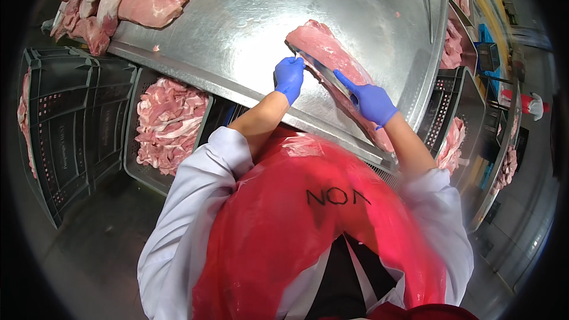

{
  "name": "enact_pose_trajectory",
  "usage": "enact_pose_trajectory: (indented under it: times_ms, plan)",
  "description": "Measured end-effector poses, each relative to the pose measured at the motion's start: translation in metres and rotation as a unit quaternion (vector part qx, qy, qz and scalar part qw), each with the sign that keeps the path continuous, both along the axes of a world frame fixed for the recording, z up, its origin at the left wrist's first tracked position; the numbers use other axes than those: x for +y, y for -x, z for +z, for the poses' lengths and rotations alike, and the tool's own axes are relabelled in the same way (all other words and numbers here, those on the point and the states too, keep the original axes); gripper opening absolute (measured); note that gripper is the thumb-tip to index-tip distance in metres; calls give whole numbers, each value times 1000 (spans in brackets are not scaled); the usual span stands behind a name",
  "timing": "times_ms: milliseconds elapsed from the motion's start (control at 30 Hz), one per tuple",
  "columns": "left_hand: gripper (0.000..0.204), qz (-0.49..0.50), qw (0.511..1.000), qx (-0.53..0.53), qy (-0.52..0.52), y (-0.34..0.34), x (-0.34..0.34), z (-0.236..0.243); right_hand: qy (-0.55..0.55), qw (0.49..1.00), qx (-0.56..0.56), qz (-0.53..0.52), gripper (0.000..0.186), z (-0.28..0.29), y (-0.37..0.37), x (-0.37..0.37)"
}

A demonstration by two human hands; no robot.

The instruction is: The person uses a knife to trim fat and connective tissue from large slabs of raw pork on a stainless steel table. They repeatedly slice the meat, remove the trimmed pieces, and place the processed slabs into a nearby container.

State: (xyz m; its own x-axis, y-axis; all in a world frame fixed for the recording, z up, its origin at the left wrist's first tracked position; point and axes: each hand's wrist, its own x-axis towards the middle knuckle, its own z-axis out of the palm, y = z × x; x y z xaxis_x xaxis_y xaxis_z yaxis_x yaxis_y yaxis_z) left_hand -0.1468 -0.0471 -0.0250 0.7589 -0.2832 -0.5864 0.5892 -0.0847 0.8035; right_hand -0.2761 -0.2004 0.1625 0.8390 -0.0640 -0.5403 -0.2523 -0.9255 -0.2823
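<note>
A long piece of pink raw meat point(323, 38) lies slantwise on the steel table, near its front edge. My left hand point(289, 76), in a blue glove, is closed in a pinch on a thin edge strip along the meat's left side. In my right hand point(373, 104), also blue-gloved, is a knife point(325, 71); its handle is hidden by the fist. The index finger stretches forward along the back of the blade. The blade lies lengthwise in the meat, between the strip and the thicker part, its tip close to my left fingers.
The steel table point(219, 29) has a raised rim. Large meat pieces point(153, 6) are heaped at its far left. A black-handled sharpening steel point(427, 0) lies far right. Below left stands a crate of trimmings point(172, 121); further crates with meat point(453, 142) flank the right side.
</note>
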Motion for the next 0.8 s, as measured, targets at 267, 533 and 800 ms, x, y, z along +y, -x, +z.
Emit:
enact_pose_trajectory:
  times_ms: [267,533,800]
  plan:
    - [21,-26,982,-186,-31,10,1,16,26,997,-44,50,69,-23,-40,11]
    - [13,-42,972,-228,38,22,6,51,33,997,30,56,74,-8,11,-10]
    - [11,-14,973,-228,33,8,11,37,-8,997,53,57,83,-11,65,-49]
